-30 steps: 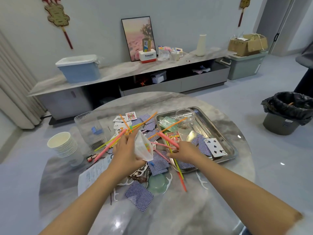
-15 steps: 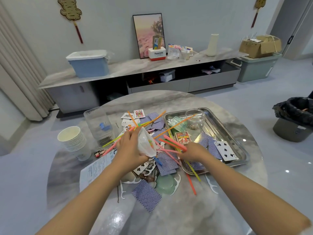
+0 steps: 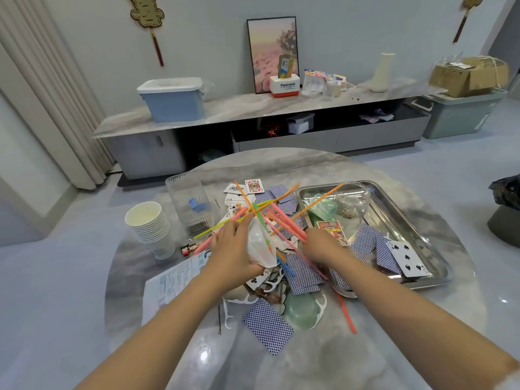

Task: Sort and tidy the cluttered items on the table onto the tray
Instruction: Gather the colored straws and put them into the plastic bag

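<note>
I see a round grey marble table (image 3: 365,347) from above, with both of my bare forearms reaching in from the bottom edge toward a heap of clutter at its centre. My left hand (image 3: 233,249) is closed around the gathered neck of a clear plastic bag (image 3: 260,246), with several coloured straws (image 3: 284,218) fanning up and outward from the same grip. My right hand (image 3: 320,243) is curled over the pink straws just beside the bag; its fingertips are hidden, so I cannot tell exactly how tightly it pinches them.

A steel tray (image 3: 405,209) sits on the right half of the table, touching the heap. It holds an overturned clear cup (image 3: 353,199), a green bag (image 3: 322,206), a small red card box (image 3: 332,230), blue-backed cards and a face-up spade card (image 3: 408,257).

Loose playing cards (image 3: 302,273) lie under and around my hands, some face up. One blue-backed card (image 3: 268,325) lies apart, nearer to me, beside a pale green lid (image 3: 301,308) and white floss picks (image 3: 228,313). A red straw (image 3: 347,316) rests near the tray's front corner.

On the left stand a stack of paper cups (image 3: 149,223), a clear plastic container (image 3: 191,206) and a printed leaflet (image 3: 174,280).
</note>
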Tool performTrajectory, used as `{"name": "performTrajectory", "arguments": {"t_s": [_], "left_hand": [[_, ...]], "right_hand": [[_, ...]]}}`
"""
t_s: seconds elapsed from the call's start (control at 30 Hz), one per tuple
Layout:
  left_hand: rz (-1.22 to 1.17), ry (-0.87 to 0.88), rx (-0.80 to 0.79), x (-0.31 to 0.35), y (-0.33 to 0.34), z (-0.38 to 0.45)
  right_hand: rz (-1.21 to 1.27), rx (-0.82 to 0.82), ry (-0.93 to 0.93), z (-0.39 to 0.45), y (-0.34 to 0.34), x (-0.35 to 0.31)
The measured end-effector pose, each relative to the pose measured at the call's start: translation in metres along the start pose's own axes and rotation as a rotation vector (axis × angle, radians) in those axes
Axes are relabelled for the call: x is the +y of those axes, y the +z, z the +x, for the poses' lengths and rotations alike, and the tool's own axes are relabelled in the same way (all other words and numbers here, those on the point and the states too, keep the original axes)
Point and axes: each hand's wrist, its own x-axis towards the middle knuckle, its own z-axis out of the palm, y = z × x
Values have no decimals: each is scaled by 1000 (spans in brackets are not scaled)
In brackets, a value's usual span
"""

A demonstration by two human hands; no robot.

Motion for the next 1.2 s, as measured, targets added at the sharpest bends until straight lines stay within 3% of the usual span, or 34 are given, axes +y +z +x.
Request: {"name": "performTrajectory", "arguments": {"t_s": [0.23, 0.4, 0.63, 0.77, 1.0, 1.2], "left_hand": [[-1, -34, -44, -9, 5, 2], [34, -65, -28, -23, 7, 5], [-1, -72, 26, -36, 4, 5], [-8, -65, 46, -39, 5, 5], [-13, -94, 32, -43, 8, 9], [23, -95, 6, -40, 6, 10]], "right_hand": [[11, 20, 44, 11, 12, -10], [174, -43, -10, 20, -10, -24], [448, -36, 24, 38, 15, -48], [326, 55, 59, 55, 28, -58], [191, 61, 96, 65, 48, -68], [116, -97, 78, 51, 22, -61]]}}
